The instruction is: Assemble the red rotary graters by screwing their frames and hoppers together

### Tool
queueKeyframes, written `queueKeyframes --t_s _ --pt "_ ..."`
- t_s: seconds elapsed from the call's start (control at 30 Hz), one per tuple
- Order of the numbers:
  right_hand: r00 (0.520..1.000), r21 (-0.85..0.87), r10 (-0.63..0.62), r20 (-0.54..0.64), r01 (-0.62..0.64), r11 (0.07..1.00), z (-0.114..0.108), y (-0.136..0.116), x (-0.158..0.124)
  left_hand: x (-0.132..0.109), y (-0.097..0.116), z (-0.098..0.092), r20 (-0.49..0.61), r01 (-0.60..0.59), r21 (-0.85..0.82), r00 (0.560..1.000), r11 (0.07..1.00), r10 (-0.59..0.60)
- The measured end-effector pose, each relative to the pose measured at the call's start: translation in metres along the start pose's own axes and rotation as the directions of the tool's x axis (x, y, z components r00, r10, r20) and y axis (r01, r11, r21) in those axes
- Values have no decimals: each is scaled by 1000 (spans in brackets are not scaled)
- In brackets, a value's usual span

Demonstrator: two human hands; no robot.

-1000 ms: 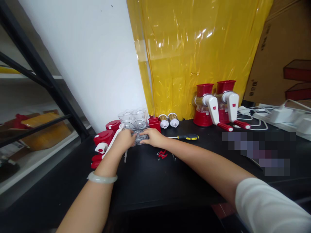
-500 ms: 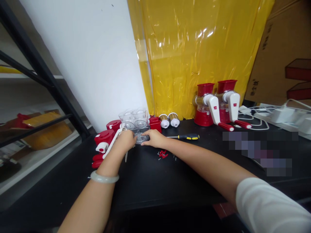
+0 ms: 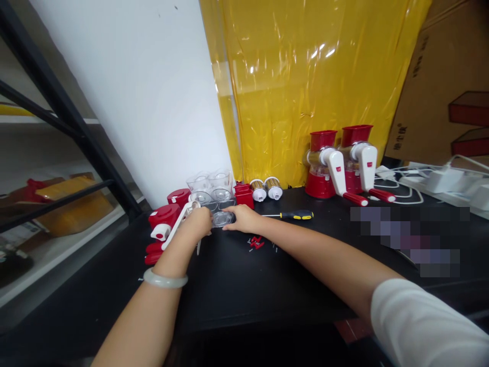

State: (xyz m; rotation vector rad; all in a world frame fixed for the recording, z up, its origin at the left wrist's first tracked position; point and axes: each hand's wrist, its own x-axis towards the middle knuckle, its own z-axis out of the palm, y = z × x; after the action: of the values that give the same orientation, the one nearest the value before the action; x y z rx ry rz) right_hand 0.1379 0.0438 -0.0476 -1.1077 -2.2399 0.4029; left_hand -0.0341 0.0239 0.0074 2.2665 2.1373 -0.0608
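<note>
A clear plastic part with a round opening lies low on the black table between my hands. My right hand curls thumb and fingers around its right side. At its left edge is my left hand, fingers bent in and closed on the rim; their tips are partly hidden. More clear plastic housings stand just behind. White crank handles with red grips lie beside my left hand, next to red bases. Red feed hoppers stand behind my right hand.
A screwdriver lies to the right of my right hand. Small red pieces and screws are nearer me. Two drum graters sit at the back. Two assembled rotary graters stand right, near a power strip.
My left hand has shifted slightly left, showing more of the clear part's round opening. My right hand stays almost in place.
</note>
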Motion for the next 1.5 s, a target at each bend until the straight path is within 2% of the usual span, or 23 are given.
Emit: queueKeyframes --t_s 0.17,0.27,0.43,0.67,0.83,1.17,1.5 --pt "1000 -63 -23 -4 23 998 3 3 2 -1 1 -5 -46 35 80 998 996 -31" --pt "999 -58 -46 -18 45 997 4 5 3 -2 0 -8 -98 6 108 995 994 5" --pt "996 -58 -85 -25 83 995 4 6 4 -7 1 -10 -132 -9 94 991 996 21" --pt "996 -41 -83 -23 82 996 5 6 3 -12 4 -13 -255 -39 56 965 998 52" --pt "996 -128 -82 39 87 988 3 5 3 -14 7 -10 -225 -125 85 964 988 141" --pt "995 -142 -90 49 96 985 3 2 1 -4 2 3 -92 -157 92 982 983 165" --pt "1000 -137 -21 -10 20 990 3 1 3 -5 3 3 -111 -156 108 979 982 168"
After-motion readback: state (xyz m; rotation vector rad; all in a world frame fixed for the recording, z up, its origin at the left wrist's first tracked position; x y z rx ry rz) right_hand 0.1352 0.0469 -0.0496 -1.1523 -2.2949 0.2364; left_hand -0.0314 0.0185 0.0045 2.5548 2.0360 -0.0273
